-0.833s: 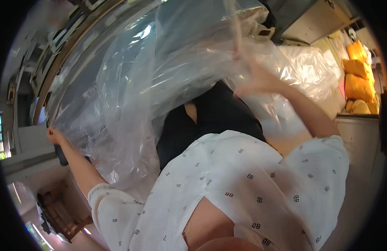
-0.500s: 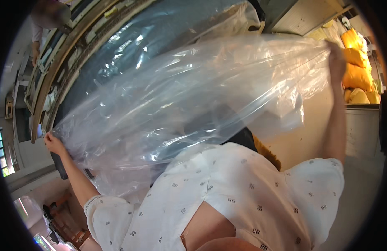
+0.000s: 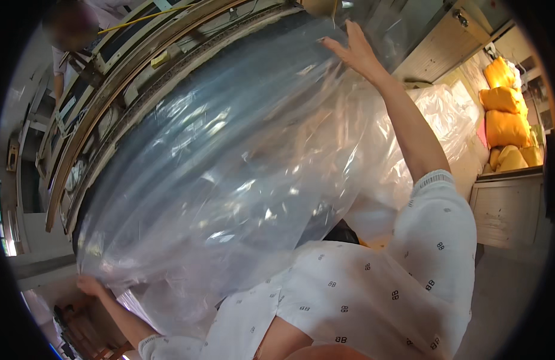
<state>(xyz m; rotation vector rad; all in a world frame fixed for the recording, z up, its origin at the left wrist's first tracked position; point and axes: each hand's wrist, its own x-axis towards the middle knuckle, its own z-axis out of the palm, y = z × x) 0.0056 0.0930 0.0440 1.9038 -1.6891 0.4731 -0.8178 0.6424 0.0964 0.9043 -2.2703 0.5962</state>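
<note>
Left hand: My left hand [image 3: 90,285] is low, out on the left. Its fingers are pinched tight on the edge of the sheet [image 3: 229,180].
Right hand: My right hand [image 3: 361,58] is up high, at the far end of the sheet. Its thumb and fingers are spread wide apart. It's a bit blurry there, so I can't tell if my fingertips touch the plastic.
Sheet: It is big, clear, shiny and wrinkly. It reaches from my left hand up to my right hand, and its near part comes right by my shirt [image 3: 361,288].
Under the sheet: A dark top [image 3: 289,25] shows through, and a bit of it peeks out at the far side.
Far side: Long wooden rails [image 3: 88,137] run past the dark top. A small yellow block [image 3: 160,59] sits among them, and a thin yellow stick [image 3: 146,18] is higher up.
Other person: Someone in a pale sleeve [image 3: 59,60] is past the rails, top left.
Right side: A shiny plastic heap [image 3: 442,117] is near my right arm. Past it, yellow bags [image 3: 508,127] are piled up above a pale box [image 3: 505,207].
Me: My shirt is white with little dark marks. Some black pants [image 3: 342,233] show below the sheet.
</note>
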